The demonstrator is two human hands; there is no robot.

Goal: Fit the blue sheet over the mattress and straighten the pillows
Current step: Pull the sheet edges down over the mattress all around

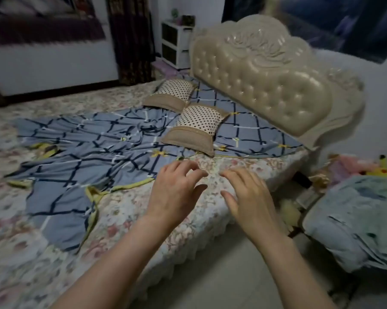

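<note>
The blue sheet (81,150), checked with dark lines and edged in yellow, lies crumpled across the middle of the floral mattress (32,253). Its edge near the headboard lies flatter. Two polka-dot pillows with tan ends rest on it: the near pillow (199,123) and the far pillow (174,91). My left hand (177,192) and my right hand (248,197) hover over the bare floral mattress edge just below the near pillow, fingers spread and loosely bent, holding nothing.
A cream tufted headboard (266,79) stands at the right end of the bed. A white shelf unit (177,41) is behind it. A folded pale quilt (355,219) and toys sit on the floor at right. Grey floor lies below my arms.
</note>
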